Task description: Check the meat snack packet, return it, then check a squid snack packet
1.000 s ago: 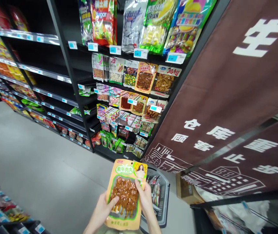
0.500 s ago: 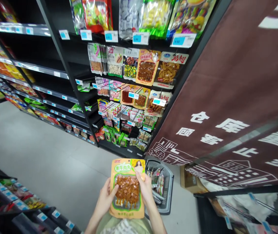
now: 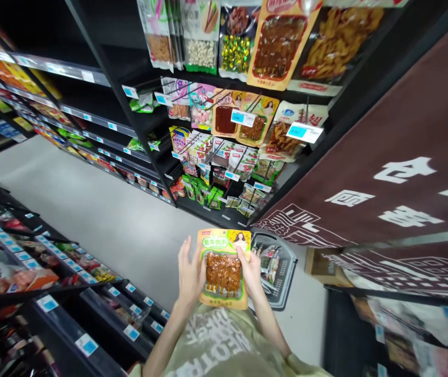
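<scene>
A yellow-orange snack packet [image 3: 224, 272] with a clear window showing brown skewered pieces is held upright in front of my body. My right hand [image 3: 252, 269] grips its right edge, thumb on the front and the other fingers hidden behind. Beside the left edge is my left hand [image 3: 190, 275], fingers stretched upward and apart; whether it still touches the packet is hard to tell. A grey shopping basket [image 3: 287, 277] with several packets in it stands on the floor beyond my right hand.
Hanging snack packets [image 3: 279, 44] fill the black shelving [image 3: 172, 188] ahead. A low shelf rack [image 3: 63, 319] with price tags runs along the left. On the right are a brown printed curtain [image 3: 365, 157] and a cardboard box [image 3: 322, 266].
My left hand has loosened from the packet's front, its fingers now straightened at the edge. My right hand keeps its grip. The view has tilted lower and closer to the shelves.
</scene>
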A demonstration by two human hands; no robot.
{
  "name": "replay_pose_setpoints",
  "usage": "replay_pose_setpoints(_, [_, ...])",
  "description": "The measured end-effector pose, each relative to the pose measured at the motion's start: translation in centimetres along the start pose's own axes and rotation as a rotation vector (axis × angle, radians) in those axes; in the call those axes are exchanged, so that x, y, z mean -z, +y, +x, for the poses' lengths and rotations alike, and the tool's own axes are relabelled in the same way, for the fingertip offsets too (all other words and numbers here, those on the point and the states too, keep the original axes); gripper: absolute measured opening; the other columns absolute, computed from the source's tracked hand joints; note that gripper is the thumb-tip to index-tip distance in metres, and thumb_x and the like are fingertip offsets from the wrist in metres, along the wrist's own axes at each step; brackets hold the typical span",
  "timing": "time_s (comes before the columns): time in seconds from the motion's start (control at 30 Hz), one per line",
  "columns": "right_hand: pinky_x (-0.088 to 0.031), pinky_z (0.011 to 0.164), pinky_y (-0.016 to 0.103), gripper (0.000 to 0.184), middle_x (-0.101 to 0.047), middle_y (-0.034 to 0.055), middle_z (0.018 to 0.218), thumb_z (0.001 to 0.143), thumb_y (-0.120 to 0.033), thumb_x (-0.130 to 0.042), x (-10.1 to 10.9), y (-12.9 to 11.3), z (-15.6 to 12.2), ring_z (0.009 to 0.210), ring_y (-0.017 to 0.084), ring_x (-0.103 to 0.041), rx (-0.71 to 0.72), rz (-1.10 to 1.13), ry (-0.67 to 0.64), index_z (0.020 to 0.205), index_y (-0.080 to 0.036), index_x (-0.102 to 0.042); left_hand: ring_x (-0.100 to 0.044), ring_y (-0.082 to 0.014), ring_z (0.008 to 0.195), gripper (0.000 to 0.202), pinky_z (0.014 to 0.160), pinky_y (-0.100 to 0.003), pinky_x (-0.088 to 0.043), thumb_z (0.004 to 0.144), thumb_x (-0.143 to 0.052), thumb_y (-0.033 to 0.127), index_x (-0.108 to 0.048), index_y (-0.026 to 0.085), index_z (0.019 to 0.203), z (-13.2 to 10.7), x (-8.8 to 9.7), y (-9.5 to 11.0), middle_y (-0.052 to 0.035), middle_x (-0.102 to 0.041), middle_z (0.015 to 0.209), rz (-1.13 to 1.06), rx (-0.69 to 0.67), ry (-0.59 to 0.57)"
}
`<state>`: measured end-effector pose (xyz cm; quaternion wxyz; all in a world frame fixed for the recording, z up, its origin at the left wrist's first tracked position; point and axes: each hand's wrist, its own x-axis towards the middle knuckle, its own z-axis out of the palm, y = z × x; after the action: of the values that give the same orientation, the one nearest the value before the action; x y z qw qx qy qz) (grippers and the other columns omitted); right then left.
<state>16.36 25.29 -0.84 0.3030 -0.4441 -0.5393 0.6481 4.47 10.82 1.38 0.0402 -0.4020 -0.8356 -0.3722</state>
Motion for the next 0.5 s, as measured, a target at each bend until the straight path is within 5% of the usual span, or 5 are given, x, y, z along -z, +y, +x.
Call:
replay_pose_setpoints(0.2, [-0.051,0.076,0.034,0.047,-0.072,0.0040,0.064,0.078,-0.062,-0.067,-2.0,-1.9,4.9,0.065,0.022,-0.064,0.008,-0.055,-0.030,0.068,-0.017,-0.077,-0.018,-0.0298,0.150,0.056,0.118,-0.058,-0.029,0.096,-0.045,0.017,-0.034,0.019,0.150,5.7,-3.4,-0.3,-0.0107,-0.041,0.155,0.095,-0.230,-0.171])
replay_pose_setpoints(0.5, [-0.050,0.067,0.030,0.044,-0.071,0.0035,0.067,0.074,-0.060,-0.073,-3.5,-9.0,15.1,0.062,0.019,-0.061,0.167,-0.031,0.086,0.076,-0.016,-0.076,-0.020,-0.0274,0.150,0.062,0.117,-0.053,-0.035,0.094,-0.044,0.015,-0.027,0.020,0.154,20.2,-9.5,1.2,-0.0085,-0.040,0.156,0.026,-0.467,-0.175])
